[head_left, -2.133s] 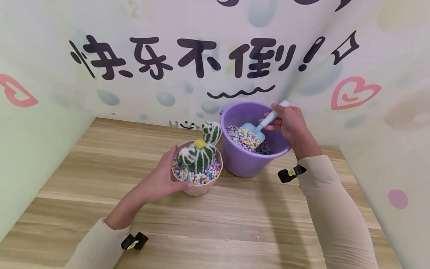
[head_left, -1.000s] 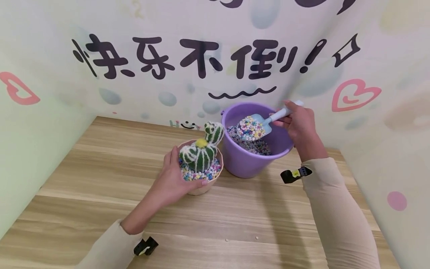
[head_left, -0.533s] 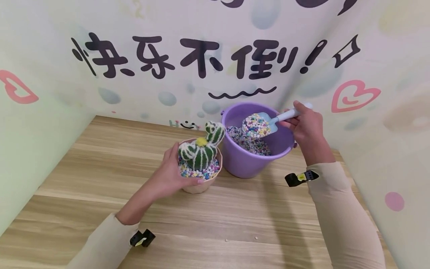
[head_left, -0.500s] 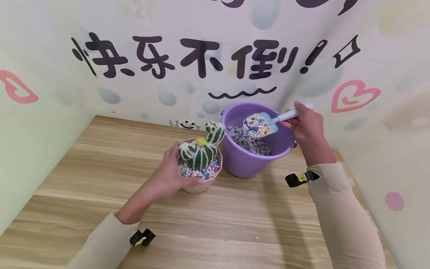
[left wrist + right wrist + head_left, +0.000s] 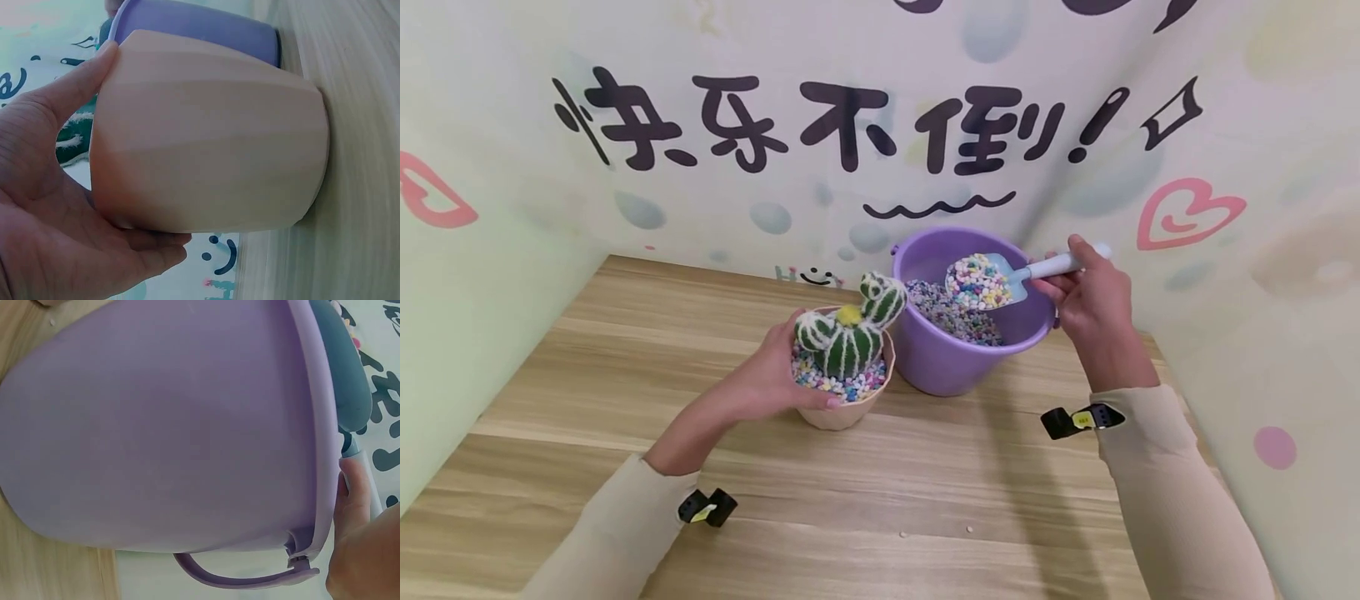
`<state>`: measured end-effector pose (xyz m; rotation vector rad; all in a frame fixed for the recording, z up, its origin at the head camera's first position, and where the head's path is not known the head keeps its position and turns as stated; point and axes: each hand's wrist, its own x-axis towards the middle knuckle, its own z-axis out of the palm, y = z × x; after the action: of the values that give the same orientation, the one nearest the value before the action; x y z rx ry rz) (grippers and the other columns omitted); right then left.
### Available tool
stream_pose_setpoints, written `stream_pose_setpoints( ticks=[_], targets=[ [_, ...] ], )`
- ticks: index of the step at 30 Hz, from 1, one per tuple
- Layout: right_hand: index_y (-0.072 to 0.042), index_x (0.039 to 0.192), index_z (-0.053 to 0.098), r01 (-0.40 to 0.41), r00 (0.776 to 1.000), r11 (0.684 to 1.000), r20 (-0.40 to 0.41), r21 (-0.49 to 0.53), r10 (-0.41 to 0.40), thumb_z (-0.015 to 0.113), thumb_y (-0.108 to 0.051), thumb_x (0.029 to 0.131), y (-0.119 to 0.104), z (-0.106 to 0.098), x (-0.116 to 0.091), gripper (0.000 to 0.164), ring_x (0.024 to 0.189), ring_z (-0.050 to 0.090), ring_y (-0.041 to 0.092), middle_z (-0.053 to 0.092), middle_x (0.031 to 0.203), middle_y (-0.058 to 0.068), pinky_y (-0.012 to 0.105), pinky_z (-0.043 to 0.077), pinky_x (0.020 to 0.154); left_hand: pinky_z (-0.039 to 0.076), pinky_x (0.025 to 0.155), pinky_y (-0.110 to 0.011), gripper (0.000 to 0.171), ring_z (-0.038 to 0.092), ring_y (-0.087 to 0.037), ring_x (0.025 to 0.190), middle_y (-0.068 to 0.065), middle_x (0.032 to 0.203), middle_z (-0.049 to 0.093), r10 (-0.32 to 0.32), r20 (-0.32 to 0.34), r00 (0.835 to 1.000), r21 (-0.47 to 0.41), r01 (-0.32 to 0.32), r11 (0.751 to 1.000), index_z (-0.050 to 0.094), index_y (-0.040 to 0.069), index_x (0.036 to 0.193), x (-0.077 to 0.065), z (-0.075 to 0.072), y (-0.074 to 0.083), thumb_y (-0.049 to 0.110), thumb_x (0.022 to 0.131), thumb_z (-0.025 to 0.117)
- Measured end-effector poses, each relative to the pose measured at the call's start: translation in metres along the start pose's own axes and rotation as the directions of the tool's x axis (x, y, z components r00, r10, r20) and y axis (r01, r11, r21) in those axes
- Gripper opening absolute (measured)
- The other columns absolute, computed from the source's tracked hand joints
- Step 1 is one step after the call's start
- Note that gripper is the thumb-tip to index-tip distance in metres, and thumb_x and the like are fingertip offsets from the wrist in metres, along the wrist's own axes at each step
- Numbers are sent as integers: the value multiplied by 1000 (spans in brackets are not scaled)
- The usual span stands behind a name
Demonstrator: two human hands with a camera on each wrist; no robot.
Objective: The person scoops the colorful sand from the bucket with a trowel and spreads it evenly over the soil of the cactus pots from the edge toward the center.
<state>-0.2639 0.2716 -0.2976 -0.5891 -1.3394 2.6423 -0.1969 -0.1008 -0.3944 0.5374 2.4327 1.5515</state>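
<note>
My left hand (image 5: 767,375) grips a pale pink faceted pot (image 5: 835,415), thumb along the near rim and fingers round the far side. A green and white woolly cactus (image 5: 850,354) with a yellow tuft stands in it among coloured pebbles (image 5: 868,383). To its right is a purple bucket (image 5: 932,367) partly filled with similar pebbles (image 5: 940,308). My right hand (image 5: 1097,300) holds a light blue scoop (image 5: 1017,287) by its handle, over the bucket's mouth. Heaped on the scoop is a load of pebbles (image 5: 977,279). In the right wrist view, the bucket wall (image 5: 162,431) hides the pebbles inside.
Both containers stand on a wood-grain table (image 5: 865,492), close to the printed backdrop (image 5: 737,167). Two tiny pebbles (image 5: 969,529) lie near the front. The bucket's handle (image 5: 231,581) hangs at its side.
The scoop has risen from the pebbles in the bucket and moved right, carrying its heap. My right hand has shifted right and slightly towards me. The left hand keeps its hold on the pot.
</note>
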Motion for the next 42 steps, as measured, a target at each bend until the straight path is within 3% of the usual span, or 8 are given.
stream_pose_setpoints(
  ticks=[4, 11, 18, 23, 28, 33, 36, 42],
  targets=[
    [-12, 122, 53, -14, 1000, 1000, 3, 19, 14, 73, -18, 88, 2, -3, -4, 40, 68, 71, 30, 67, 84, 17, 40, 59, 61, 39, 107, -50, 101, 48, -30, 123, -13, 135, 44, 31, 43, 999, -30, -30, 999, 33, 12, 144, 2, -5, -3, 17, 62, 91],
    [-13, 123, 49, -38, 999, 997, 15, 60, 37, 72, -19, 88, 5, -11, -12, 42, 74, 72, 32, 65, 88, 17, 41, 58, 68, 37, 109, -47, 100, 50, -27, 124, -10, 134, 52, 90, 144, 986, -120, -73, 990, 34, 12, 146, 8, -12, -4, 9, 63, 90],
    [-18, 125, 48, -82, 997, 989, 16, 124, 81, 70, -17, 90, 6, -17, -19, 42, 83, 72, 35, 61, 97, 18, 46, 57, 75, 37, 109, -48, 94, 50, -30, 125, -13, 136, 51, 66, 223, 973, -120, -39, 992, 35, 7, 144, 11, -18, -4, 12, 67, 89],
    [-14, 120, 48, -72, 997, 984, 7, 162, 72, 69, -15, 91, 10, -19, -24, 36, 77, 71, 33, 61, 96, 18, 48, 56, 73, 36, 110, -49, 94, 49, -30, 126, -13, 136, 50, 40, 240, 970, -99, -17, 995, 34, 7, 144, 11, -21, -6, 15, 67, 89],
    [-14, 120, 47, -57, 998, 976, 6, 209, 57, 69, -14, 90, 11, -21, -30, 37, 77, 70, 32, 60, 96, 17, 47, 56, 74, 34, 111, -50, 101, 46, -30, 128, -12, 140, 46, 45, 182, 982, -79, -31, 996, 29, 12, 149, 7, -18, -8, 15, 66, 88],
    [-16, 122, 44, -66, 998, 970, 12, 233, 65, 70, -13, 90, 12, -25, -36, 42, 85, 71, 34, 59, 98, 16, 46, 56, 75, 23, 114, -58, 113, 23, -40, 141, -22, 155, 16, -25, 49, 999, 44, 23, 999, 5, 9, 156, -13, -9, -11, 24, 76, 83],
    [-17, 123, 43, -77, 997, 967, 17, 244, 75, 70, -13, 90, 13, -27, -39, 43, 87, 71, 34, 57, 100, 16, 46, 56, 76, 16, 115, -60, 111, 11, -42, 145, -24, 159, 2, -38, -13, 999, 72, 39, 997, -5, 4, 155, -26, -1, -10, 28, 83, 77],
    [-20, 124, 40, -103, 995, 950, 24, 295, 101, 70, -11, 90, 16, -34, -46, 45, 89, 70, 35, 53, 103, 14, 49, 54, 80, 16, 115, -60, 111, 7, -44, 146, -24, 160, -4, -74, -116, 990, 119, 88, 989, -8, 1, 154, -37, 16, -9, 40, 87, 71]
  ],
)
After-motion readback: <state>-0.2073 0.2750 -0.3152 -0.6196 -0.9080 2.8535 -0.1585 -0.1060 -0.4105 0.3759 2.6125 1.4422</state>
